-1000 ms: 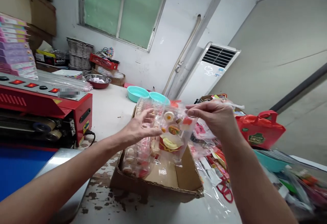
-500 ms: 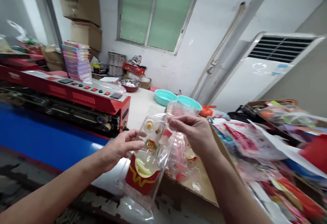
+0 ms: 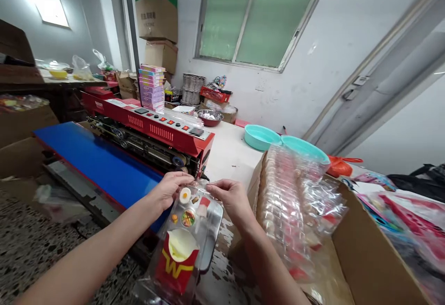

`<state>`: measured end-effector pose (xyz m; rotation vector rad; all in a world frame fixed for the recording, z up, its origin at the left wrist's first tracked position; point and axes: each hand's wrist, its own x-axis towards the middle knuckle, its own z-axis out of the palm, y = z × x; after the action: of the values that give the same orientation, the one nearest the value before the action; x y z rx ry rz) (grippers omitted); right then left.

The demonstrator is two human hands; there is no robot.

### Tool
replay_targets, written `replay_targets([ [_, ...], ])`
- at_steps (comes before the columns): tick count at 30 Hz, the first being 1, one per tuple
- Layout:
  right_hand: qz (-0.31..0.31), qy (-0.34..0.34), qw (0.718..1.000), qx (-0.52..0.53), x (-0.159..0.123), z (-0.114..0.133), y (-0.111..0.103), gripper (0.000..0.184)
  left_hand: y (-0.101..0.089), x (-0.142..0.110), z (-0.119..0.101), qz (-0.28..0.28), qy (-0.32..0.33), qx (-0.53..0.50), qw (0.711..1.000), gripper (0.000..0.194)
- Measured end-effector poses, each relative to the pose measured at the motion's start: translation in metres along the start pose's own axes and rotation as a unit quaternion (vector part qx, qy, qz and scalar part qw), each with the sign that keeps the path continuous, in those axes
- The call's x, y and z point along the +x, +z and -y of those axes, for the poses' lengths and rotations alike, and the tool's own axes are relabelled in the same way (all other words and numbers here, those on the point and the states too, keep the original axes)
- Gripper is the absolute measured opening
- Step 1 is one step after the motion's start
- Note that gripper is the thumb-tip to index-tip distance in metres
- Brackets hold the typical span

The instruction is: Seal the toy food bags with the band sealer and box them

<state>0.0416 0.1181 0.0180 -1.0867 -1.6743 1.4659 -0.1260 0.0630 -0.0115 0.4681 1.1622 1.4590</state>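
My left hand (image 3: 170,188) and my right hand (image 3: 232,199) pinch the top edge of a clear plastic bag (image 3: 200,228), one at each side. Inside the bag lie a red fries carton (image 3: 175,265) with a yellow W, a small fried egg (image 3: 185,195), a round pizza-like piece (image 3: 187,218) and other tiny food pieces, seemingly on a clear backing. The bag hangs tilted in front of me, beside the red machine's near end. Its lower end runs past the bottom of the view.
A red machine (image 3: 153,122) with a blue conveyor belt (image 3: 100,156) stands left. On the right, a cardboard box (image 3: 368,249) holds a row of similar filled bags (image 3: 281,203). Turquoise basins (image 3: 262,137) sit behind it on the white table (image 3: 231,156). Stacked cartons (image 3: 156,13) stand at the back.
My view has swung left. The bag has come away from over the cardboard box towards the machine's end, and my left hand has closed on its top edge.
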Motion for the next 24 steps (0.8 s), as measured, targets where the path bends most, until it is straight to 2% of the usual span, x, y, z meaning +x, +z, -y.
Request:
replay_targets([
  [5,0.001,0.015,1.000,0.024,0.010,-0.020,0.018,0.019,-0.015,0.018,0.010,-0.072,-0.003,0.016,0.997,0.018],
  [8,-0.003,0.017,0.998,0.052,0.020,-0.028,0.026,0.017,-0.025,0.025,0.008,-0.075,-0.019,0.020,0.997,0.022],
  [15,-0.048,0.039,0.994,0.087,0.052,-0.043,0.026,0.030,-0.047,0.024,0.000,-0.031,-0.060,0.056,0.996,0.045],
  [19,-0.057,0.045,0.992,0.100,0.065,-0.050,0.032,0.032,-0.052,0.031,0.001,-0.056,-0.043,0.054,0.996,0.045],
  [24,-0.094,0.038,0.989,0.108,0.080,-0.054,0.052,0.031,-0.061,0.041,-0.002,-0.105,-0.017,0.047,0.993,0.043],
])
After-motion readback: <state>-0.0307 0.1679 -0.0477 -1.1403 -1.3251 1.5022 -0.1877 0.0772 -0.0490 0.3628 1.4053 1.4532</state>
